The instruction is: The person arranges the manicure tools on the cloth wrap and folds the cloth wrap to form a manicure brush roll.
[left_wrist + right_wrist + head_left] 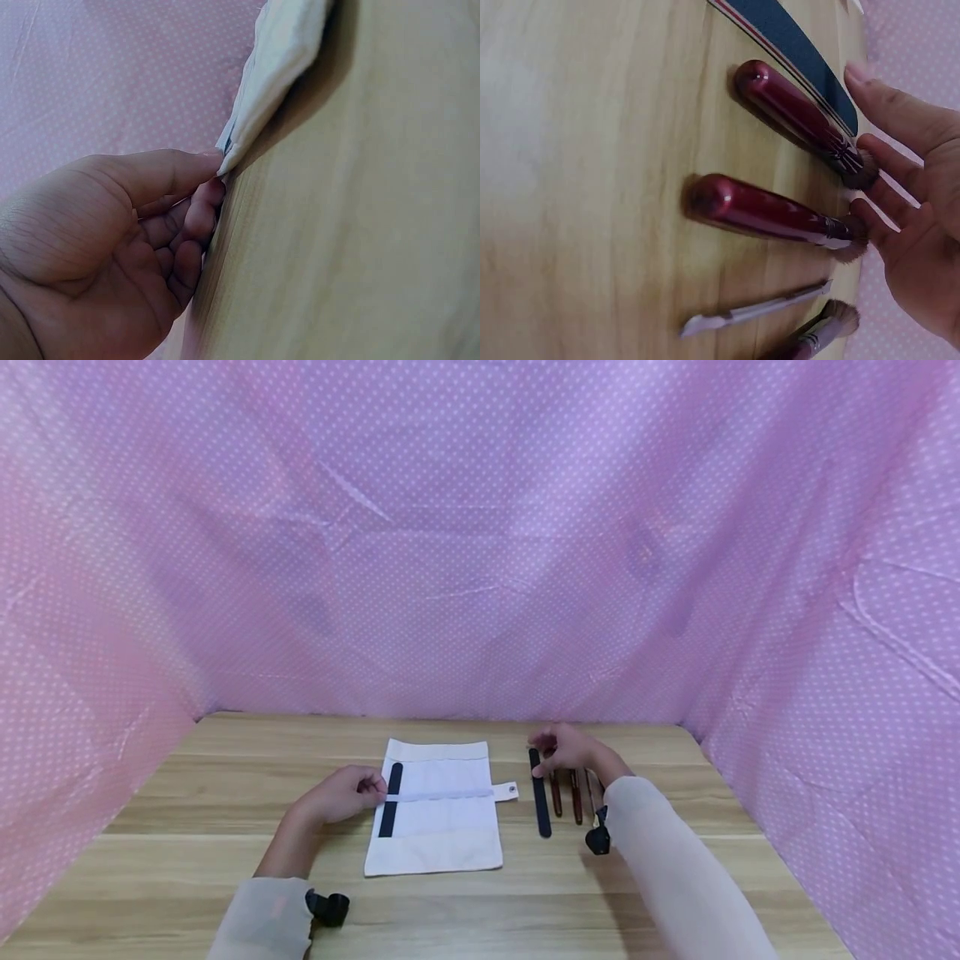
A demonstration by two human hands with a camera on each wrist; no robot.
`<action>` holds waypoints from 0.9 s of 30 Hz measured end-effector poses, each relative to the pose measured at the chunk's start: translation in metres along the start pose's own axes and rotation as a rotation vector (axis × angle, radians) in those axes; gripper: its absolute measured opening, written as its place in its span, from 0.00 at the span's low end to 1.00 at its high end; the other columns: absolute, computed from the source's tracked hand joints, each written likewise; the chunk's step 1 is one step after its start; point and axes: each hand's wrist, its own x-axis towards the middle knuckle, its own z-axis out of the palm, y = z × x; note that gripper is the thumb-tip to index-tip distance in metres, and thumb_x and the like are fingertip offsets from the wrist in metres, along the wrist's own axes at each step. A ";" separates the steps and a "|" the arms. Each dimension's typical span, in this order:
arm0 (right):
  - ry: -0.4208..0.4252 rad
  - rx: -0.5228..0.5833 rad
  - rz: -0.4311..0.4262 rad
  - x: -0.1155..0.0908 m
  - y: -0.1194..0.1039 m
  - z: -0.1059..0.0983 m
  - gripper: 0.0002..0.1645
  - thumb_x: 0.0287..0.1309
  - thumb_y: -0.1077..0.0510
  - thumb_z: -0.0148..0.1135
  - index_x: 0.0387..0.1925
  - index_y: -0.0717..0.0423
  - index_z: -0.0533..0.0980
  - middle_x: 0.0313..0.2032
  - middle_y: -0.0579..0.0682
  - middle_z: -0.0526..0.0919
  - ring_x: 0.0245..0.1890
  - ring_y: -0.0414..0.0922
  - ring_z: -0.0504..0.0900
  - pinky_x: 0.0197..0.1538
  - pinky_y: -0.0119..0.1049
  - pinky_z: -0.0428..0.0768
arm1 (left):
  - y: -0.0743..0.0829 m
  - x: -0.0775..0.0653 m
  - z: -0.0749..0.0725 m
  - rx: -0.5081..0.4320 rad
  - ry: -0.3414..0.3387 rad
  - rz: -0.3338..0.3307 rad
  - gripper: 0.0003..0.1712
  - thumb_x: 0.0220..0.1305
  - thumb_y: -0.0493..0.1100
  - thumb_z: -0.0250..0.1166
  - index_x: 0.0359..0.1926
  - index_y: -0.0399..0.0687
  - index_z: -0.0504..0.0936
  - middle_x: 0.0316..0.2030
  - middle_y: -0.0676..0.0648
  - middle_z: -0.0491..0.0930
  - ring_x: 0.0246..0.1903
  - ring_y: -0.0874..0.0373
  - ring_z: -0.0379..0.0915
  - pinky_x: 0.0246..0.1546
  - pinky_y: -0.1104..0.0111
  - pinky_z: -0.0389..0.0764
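Hands well apart: I have the left hand [347, 793] pinching the 9 o'clock edge of the white fabric tool roll [450, 853], laid flat mid-counter [450, 922]; the right hand [568, 750], fingers loosely spread, is over the far end of the loose black nail file [543, 814], at the roll's 3 o'clock; thumb contact, can't tell. Main risk, I'd say: red-handled brushes [765, 210] sit just to the file's 3 o'clock, fingertips right at their bristles, so a sloppy grab could drag one along or roll it. File's thin and flat, so the thumb may just skid it. Other file [395, 774] sits under the elastic band [450, 796]; a left-hand tug toward 9 o'clock might ruck the cloth and skew it.
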 end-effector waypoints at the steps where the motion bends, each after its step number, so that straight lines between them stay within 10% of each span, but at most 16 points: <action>1: -0.010 -0.017 0.002 0.000 0.000 0.000 0.40 0.49 0.55 0.82 0.62 0.61 0.77 0.55 0.54 0.83 0.56 0.52 0.79 0.62 0.49 0.75 | 0.000 0.000 0.000 -0.001 0.000 0.002 0.05 0.68 0.31 0.62 0.36 0.44 0.81 0.31 0.49 0.76 0.34 0.55 0.70 0.36 0.66 0.73; 27: -0.062 -0.071 0.096 0.011 -0.008 0.002 0.38 0.45 0.57 0.84 0.57 0.58 0.75 0.45 0.54 0.79 0.41 0.49 0.76 0.47 0.44 0.76 | 0.002 -0.001 0.000 0.009 0.007 -0.011 0.06 0.69 0.32 0.62 0.36 0.45 0.82 0.31 0.49 0.77 0.34 0.55 0.70 0.37 0.64 0.73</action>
